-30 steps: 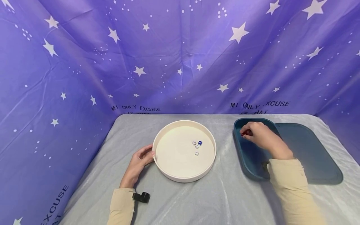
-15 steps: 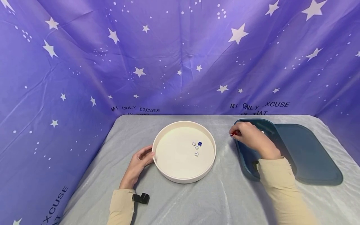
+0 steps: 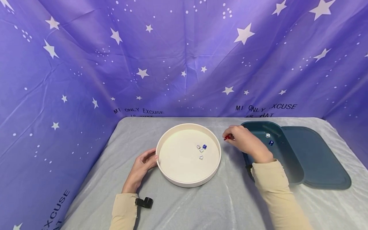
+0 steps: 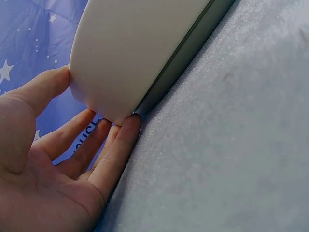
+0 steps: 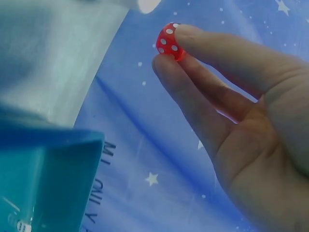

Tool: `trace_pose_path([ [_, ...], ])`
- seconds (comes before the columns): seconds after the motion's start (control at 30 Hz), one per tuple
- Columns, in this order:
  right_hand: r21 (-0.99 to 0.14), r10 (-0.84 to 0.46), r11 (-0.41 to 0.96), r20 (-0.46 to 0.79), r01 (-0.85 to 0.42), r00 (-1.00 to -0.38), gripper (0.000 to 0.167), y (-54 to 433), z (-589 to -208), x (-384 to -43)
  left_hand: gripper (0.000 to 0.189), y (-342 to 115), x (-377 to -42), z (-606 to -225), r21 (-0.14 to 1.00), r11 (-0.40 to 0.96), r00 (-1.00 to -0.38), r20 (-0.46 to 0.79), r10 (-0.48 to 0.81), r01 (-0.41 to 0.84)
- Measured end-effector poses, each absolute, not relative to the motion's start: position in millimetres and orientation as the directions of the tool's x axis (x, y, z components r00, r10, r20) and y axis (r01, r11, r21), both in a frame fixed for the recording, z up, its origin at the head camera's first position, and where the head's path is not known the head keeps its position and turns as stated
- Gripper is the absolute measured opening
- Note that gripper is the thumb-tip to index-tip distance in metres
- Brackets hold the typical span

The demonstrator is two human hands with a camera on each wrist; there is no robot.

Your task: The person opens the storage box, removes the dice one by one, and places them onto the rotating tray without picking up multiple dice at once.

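Observation:
My right hand pinches a red die with white dots between thumb and fingertips. It is raised between the blue tray and the round cream tray. Inside the round tray lie several dice: a blue die, and white dice, including one white die nearest the front. My left hand rests against the round tray's left side, fingers extended. In the left wrist view, its thumb touches the rim and its fingertips meet the outer wall near the base.
A dark blue rectangular tray stands at the right, holding a white die and a blue die. A flat blue lid lies beside it. Purple star-printed cloth hangs behind the grey-covered table.
My right hand has lifted the red die out of the blue tray and carried it left toward the round tray, uncovering two dice. My left hand stays in place.

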State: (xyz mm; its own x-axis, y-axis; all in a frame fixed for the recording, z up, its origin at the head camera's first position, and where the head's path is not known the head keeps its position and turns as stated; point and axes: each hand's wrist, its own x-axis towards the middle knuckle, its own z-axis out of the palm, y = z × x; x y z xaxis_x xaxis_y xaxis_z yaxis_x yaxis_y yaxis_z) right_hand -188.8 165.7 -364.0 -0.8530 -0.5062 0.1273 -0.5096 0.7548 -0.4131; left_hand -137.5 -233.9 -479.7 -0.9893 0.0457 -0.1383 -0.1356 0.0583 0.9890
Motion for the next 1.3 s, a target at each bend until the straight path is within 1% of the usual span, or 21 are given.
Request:
trace_pose_path([
  [0.33,-0.413,-0.526,0.741,0.133,-0.529,-0.84,0.007,144,-372,-188,0.052,-234,-137,-480,0.991,0.04,-0.99,-0.131,0.05,-0.129],
  [0.6,-0.417,-0.565,0.721,0.109,-0.554,-0.818,0.008,129,-382,-187,0.052,-233,-137,-480,0.991,0.037,-0.99,-0.132,0.052,-0.13],
  [0.83,-0.433,-0.557,0.728,0.081,-0.532,-0.827,0.009,118,-392,-187,0.051,-233,-138,-480,0.99,0.013,-0.989,-0.142,0.05,-0.142],
  [1.03,-0.439,-0.549,0.736,0.057,-0.515,-0.834,0.007,113,-401,-188,0.052,-234,-137,-479,0.99,0.02,-0.989,-0.138,0.051,-0.137],
  [1.3,-0.444,-0.552,0.731,0.063,-0.519,-0.831,0.007,109,-408,-189,0.052,-234,-138,-480,0.99,0.034,-0.99,-0.136,0.045,-0.135],
])
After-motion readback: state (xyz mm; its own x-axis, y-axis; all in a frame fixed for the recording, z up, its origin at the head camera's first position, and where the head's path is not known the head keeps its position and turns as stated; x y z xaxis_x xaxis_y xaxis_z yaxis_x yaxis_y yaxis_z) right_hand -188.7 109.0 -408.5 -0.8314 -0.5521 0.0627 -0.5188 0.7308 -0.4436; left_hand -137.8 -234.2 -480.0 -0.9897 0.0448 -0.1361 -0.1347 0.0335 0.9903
